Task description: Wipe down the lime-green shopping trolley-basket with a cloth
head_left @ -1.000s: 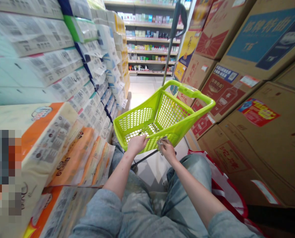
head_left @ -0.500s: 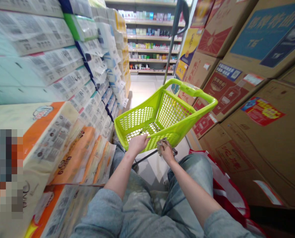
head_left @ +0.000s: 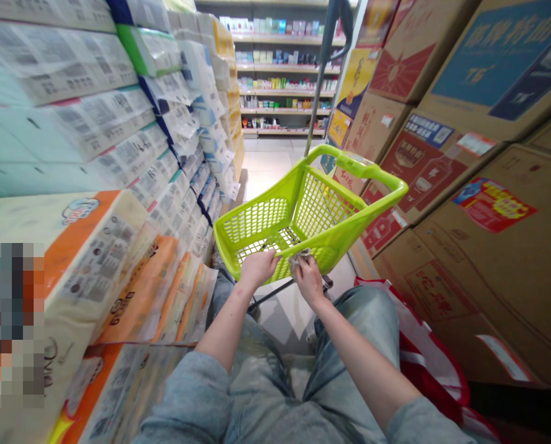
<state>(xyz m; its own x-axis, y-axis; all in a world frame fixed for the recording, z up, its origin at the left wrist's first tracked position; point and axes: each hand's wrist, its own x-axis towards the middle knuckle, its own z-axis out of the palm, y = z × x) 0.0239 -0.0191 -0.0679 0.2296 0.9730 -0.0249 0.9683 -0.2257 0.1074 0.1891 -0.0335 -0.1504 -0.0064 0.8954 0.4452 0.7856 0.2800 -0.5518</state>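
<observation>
Clearly, the right hand (head_left: 308, 279) pinches a crumpled greyish cloth (head_left: 296, 264) at the near side of the lime-green plastic lattice basket (head_left: 337, 237), directly ahead, its long axis slanting away rightward; the left hand (head_left: 257, 269) grips its near rim.

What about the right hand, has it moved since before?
Yes: the right hand, holding a crumpled cloth, is slightly farther left along the side of the green basket.

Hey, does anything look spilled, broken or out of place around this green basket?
Nothing looks spilled or broken around the green basket. The one odd thing is a pixelated patch at the picture's left edge, hiding whatever is there.
</observation>
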